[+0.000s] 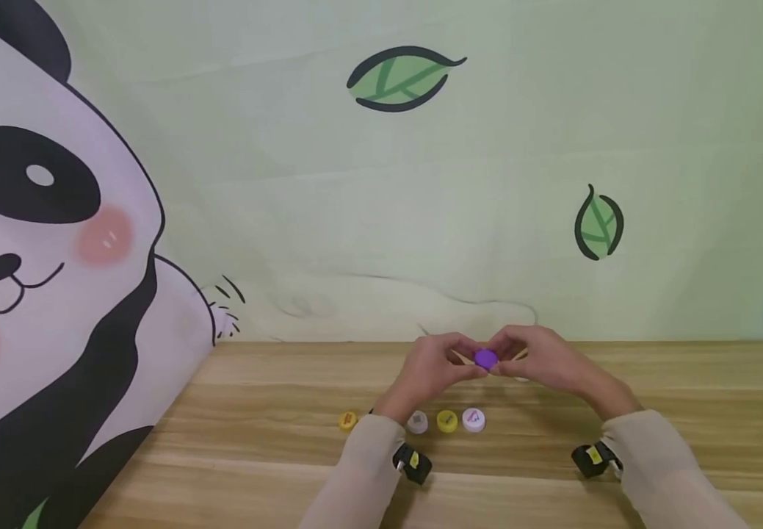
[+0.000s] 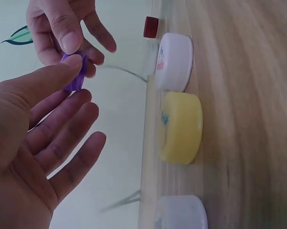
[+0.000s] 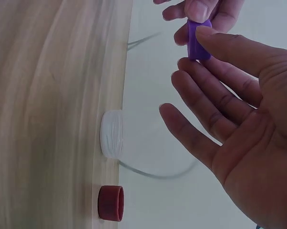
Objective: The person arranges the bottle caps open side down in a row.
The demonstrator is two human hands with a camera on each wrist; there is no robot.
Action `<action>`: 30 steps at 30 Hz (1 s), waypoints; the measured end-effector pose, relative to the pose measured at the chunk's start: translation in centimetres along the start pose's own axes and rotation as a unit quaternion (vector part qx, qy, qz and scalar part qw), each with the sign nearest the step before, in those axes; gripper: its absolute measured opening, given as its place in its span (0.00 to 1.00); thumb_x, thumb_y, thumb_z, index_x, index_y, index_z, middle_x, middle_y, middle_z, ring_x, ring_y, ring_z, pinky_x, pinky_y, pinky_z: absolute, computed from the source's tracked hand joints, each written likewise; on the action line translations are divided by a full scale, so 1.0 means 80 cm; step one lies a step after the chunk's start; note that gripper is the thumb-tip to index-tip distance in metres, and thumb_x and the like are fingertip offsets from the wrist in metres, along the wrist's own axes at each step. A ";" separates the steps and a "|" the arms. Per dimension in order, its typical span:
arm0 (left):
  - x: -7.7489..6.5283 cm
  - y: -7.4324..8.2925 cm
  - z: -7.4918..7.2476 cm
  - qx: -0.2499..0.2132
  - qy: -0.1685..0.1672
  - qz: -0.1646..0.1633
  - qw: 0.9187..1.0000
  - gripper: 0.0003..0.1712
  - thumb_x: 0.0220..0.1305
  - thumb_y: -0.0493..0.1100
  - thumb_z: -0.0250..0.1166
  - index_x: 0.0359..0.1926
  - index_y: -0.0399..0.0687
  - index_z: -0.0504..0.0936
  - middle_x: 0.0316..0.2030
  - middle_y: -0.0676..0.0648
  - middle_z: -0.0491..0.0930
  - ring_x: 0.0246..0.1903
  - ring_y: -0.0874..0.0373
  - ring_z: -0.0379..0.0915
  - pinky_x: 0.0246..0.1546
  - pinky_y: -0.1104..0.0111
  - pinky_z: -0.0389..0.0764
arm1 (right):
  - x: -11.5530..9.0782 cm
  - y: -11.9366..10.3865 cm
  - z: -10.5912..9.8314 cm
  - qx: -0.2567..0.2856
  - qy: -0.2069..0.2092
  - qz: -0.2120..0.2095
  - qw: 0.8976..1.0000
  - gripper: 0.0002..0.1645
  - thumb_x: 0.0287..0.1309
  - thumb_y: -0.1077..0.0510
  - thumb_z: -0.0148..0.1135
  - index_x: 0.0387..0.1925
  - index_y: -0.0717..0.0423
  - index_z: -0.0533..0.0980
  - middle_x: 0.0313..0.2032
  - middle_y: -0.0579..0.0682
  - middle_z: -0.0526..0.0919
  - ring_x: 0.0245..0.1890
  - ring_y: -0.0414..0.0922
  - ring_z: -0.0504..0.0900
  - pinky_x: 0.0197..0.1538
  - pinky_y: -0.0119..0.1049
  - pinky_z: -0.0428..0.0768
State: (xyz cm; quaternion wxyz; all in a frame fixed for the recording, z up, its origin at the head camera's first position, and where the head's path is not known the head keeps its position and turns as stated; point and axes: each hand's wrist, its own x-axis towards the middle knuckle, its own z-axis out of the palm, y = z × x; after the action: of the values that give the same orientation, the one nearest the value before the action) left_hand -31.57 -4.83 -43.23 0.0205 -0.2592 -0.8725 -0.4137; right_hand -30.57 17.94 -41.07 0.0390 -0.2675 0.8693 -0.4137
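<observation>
A small purple bottle cap (image 1: 485, 358) is held up above the far part of the table, between both hands. My left hand (image 1: 437, 364) pinches one side of it with thumb and fingertips. From the other side my right hand (image 1: 543, 356) pinches the same cap. In the left wrist view the purple cap (image 2: 76, 81) stands on edge, partly covered by the left thumb. The right wrist view shows the purple cap (image 3: 197, 43) tilted upright between both thumbs and fingers, the other fingers spread loosely.
Nearer on the wooden table (image 1: 275, 470), an orange-yellow cap (image 1: 348, 421), a white cap (image 1: 417, 422), a yellow cap (image 1: 447, 421) and another white cap (image 1: 474, 420) lie in a row. A translucent cap (image 3: 111, 134) and a red cap (image 3: 110, 202) lie towards the patterned backdrop (image 1: 288, 184).
</observation>
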 end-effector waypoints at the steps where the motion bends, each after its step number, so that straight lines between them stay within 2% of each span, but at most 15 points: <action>1: 0.001 0.000 0.000 0.001 -0.006 -0.001 1.000 0.16 0.63 0.45 0.80 0.51 0.48 0.91 0.40 0.54 0.90 0.35 0.66 0.82 0.37 0.74 0.83 | -0.002 0.000 0.000 0.000 -0.001 0.001 1.000 0.14 0.67 0.59 0.74 0.51 0.60 0.83 0.41 0.47 0.88 0.45 0.49 0.85 0.48 0.46 0.85; 6: 0.003 0.000 0.003 0.014 -0.039 0.002 0.999 0.14 0.63 0.46 0.80 0.49 0.49 0.92 0.39 0.57 0.90 0.36 0.67 0.83 0.39 0.75 0.82 | -0.009 0.004 0.000 0.004 -0.013 -0.003 1.000 0.13 0.67 0.61 0.73 0.50 0.61 0.83 0.41 0.46 0.88 0.44 0.47 0.85 0.51 0.48 0.84; 14: 0.004 -0.001 0.007 0.022 -0.084 0.015 0.996 0.11 0.62 0.44 0.80 0.45 0.49 0.91 0.39 0.57 0.90 0.37 0.69 0.83 0.42 0.75 0.82 | -0.017 0.013 0.005 0.006 -0.036 -0.029 0.999 0.12 0.64 0.62 0.74 0.47 0.59 0.84 0.39 0.44 0.87 0.42 0.44 0.84 0.49 0.41 0.83; 20: 0.004 0.000 0.012 0.010 -0.109 0.021 0.994 0.11 0.62 0.40 0.80 0.45 0.47 0.92 0.39 0.57 0.90 0.37 0.70 0.82 0.43 0.75 0.81 | -0.023 0.019 0.005 0.019 -0.043 -0.038 0.998 0.12 0.63 0.61 0.76 0.46 0.60 0.83 0.38 0.45 0.87 0.41 0.45 0.84 0.47 0.40 0.83; 26: 0.001 0.002 0.014 -0.013 -0.133 0.003 0.991 0.10 0.62 0.36 0.79 0.45 0.44 0.91 0.37 0.56 0.90 0.35 0.69 0.83 0.40 0.74 0.82 | -0.027 0.023 0.006 0.035 -0.056 -0.036 0.997 0.12 0.62 0.63 0.76 0.46 0.61 0.84 0.39 0.46 0.88 0.40 0.44 0.85 0.48 0.36 0.84; 30: -0.001 0.002 0.019 -0.017 -0.140 0.006 0.990 0.09 0.62 0.36 0.79 0.43 0.43 0.91 0.36 0.56 0.90 0.34 0.70 0.83 0.39 0.75 0.82 | -0.032 0.025 0.009 0.038 -0.059 -0.037 0.997 0.13 0.62 0.63 0.76 0.46 0.61 0.83 0.39 0.45 0.88 0.40 0.44 0.85 0.49 0.36 0.84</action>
State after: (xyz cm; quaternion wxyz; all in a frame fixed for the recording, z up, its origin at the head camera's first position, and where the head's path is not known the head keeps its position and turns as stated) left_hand -31.17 -3.65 -44.18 -0.1037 -0.3200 -0.8581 -0.3881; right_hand -29.04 19.72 -43.38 0.0855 -0.3219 0.8385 -0.4312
